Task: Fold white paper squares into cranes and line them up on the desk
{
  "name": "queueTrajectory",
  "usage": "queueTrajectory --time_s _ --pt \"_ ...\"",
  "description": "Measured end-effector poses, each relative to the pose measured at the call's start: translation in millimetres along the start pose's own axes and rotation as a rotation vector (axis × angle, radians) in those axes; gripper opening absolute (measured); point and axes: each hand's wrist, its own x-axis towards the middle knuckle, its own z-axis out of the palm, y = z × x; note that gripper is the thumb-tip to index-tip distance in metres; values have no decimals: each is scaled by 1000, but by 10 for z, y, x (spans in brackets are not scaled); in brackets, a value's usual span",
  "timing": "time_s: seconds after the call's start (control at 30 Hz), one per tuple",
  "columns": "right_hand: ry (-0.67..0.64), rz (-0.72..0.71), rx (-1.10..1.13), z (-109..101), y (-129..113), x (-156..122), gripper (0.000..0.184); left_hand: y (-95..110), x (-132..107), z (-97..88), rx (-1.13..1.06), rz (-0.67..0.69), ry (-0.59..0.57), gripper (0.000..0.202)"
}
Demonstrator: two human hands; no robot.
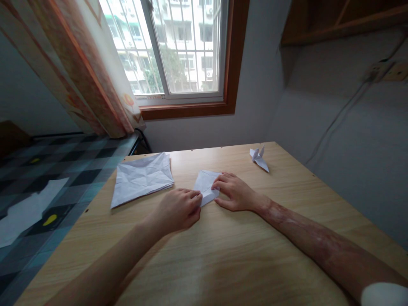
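Observation:
A small folded white paper (205, 183) lies on the wooden table (223, 255) between my two hands. My left hand (178, 209) rests knuckles-up at its near left corner, fingers curled and pinching the paper's edge. My right hand (234, 192) lies on the paper's right side, fingers bent and pressing it down against the table. Part of the paper is hidden under both hands.
A stack of creased white sheets (142, 178) lies to the left on the table. A finished folded paper figure (259, 158) sits at the far right. A bed with a checked cover (47, 187) stands left of the table; a window and curtain are behind.

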Motion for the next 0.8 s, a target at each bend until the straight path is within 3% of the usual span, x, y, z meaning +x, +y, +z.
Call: queueTrajectory --time_s 0.33,0.53,0.63,0.7,0.8 --pt "-15 -12 15 -17 -4 -10 35 -49 -26 173 12 37 50 29" --pt "44 -12 20 5 12 -5 40 -35 -54 241 27 -103 128 22" --pt "114 28 75 14 27 5 24 -36 -52 184 -190 -232 219 24" --pt "235 96 148 18 47 4 12 -48 -25 131 -433 -322 310 26" --pt "480 282 308 42 120 -12 22 -70 38 89 -752 -408 391 33"
